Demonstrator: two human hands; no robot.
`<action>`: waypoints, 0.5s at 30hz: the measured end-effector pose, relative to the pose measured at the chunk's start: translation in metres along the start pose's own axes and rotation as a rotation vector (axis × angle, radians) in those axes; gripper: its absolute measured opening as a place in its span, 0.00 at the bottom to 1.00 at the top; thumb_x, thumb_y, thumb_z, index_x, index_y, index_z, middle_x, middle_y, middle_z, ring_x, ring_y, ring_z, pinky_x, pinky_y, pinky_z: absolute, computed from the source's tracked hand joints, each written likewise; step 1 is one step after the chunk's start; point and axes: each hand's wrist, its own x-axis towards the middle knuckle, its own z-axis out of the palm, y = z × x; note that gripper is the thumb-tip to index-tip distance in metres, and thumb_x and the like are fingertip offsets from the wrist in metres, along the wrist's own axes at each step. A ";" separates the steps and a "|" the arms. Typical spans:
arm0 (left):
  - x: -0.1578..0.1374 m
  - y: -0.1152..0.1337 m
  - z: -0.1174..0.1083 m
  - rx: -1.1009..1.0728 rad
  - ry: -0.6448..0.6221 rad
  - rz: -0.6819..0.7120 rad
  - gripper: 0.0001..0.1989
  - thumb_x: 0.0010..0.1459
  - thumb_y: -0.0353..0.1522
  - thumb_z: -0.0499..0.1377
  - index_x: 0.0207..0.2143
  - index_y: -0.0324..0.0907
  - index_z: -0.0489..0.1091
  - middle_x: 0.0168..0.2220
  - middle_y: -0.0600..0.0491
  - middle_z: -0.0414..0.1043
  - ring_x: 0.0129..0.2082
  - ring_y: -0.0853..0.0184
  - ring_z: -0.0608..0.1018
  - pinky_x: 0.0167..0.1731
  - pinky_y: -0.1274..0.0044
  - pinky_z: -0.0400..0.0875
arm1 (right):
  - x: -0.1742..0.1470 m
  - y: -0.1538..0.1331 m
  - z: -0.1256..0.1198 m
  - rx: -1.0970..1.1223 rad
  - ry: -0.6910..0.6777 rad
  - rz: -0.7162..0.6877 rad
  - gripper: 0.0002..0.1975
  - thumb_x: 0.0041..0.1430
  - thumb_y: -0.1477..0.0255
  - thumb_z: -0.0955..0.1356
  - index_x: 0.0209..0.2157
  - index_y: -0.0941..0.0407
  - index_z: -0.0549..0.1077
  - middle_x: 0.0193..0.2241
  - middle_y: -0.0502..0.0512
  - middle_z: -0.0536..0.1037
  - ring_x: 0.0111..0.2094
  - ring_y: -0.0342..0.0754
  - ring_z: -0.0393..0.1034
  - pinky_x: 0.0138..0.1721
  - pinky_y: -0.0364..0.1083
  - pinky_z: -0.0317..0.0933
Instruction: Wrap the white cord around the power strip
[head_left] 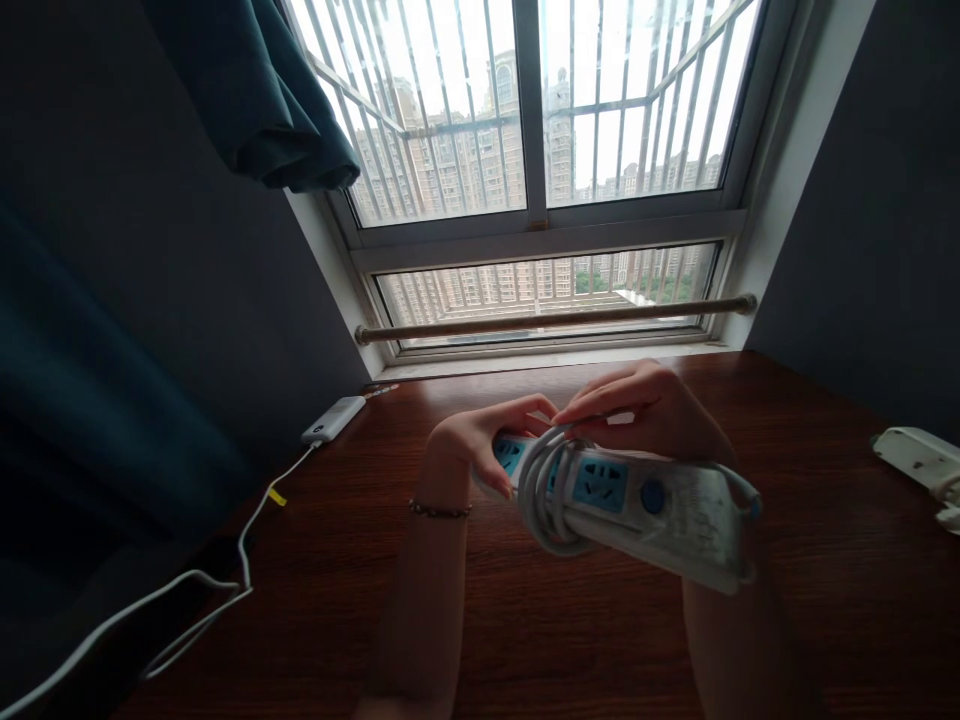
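A white power strip (667,520) with blue sockets and a round blue switch is held up over the table, slanting down to the right. Its grey cord (536,490) is looped several times around the strip's left half. My left hand (487,440) grips the strip's left end, thumb in front and fingers behind. Behind the strip's upper edge, my right hand (637,405) pinches the cord at the top of the loops between thumb and fingertips. The right wrist is partly covered by the strip. The plug is not visible.
A brown wooden table (337,560) spreads below. At its left lies a white power bank-like box (334,420) with a white cable (244,545) running off. Another white strip-shaped object (915,455) is at the right edge. A barred window (536,225) and a blue curtain (292,130) stand beyond.
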 end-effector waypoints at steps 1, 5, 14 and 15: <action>0.000 -0.002 -0.002 -0.003 0.006 0.008 0.39 0.23 0.36 0.72 0.42 0.39 0.62 0.36 0.48 0.72 0.35 0.60 0.74 0.32 0.77 0.67 | 0.001 0.002 0.001 0.004 0.027 0.001 0.08 0.53 0.70 0.69 0.34 0.59 0.77 0.29 0.56 0.75 0.29 0.44 0.70 0.29 0.40 0.62; 0.003 -0.007 -0.009 -0.009 -0.003 0.050 0.38 0.26 0.34 0.71 0.43 0.40 0.61 0.36 0.48 0.72 0.36 0.60 0.74 0.35 0.74 0.67 | 0.004 0.013 0.000 0.022 0.113 -0.035 0.07 0.53 0.72 0.70 0.34 0.59 0.77 0.28 0.55 0.75 0.28 0.44 0.69 0.28 0.40 0.62; 0.025 -0.002 0.014 -0.062 0.147 0.205 0.43 0.20 0.36 0.72 0.45 0.36 0.66 0.37 0.47 0.72 0.42 0.55 0.73 0.41 0.73 0.65 | 0.008 0.048 -0.007 -0.033 0.243 0.067 0.07 0.54 0.71 0.67 0.27 0.61 0.73 0.26 0.57 0.72 0.28 0.46 0.66 0.28 0.43 0.60; 0.029 -0.001 0.018 -0.088 0.184 0.217 0.41 0.23 0.35 0.72 0.45 0.37 0.66 0.36 0.47 0.72 0.40 0.57 0.73 0.39 0.74 0.66 | 0.008 0.054 -0.010 -0.038 0.267 0.107 0.07 0.55 0.71 0.65 0.29 0.61 0.72 0.28 0.57 0.73 0.30 0.48 0.67 0.30 0.43 0.61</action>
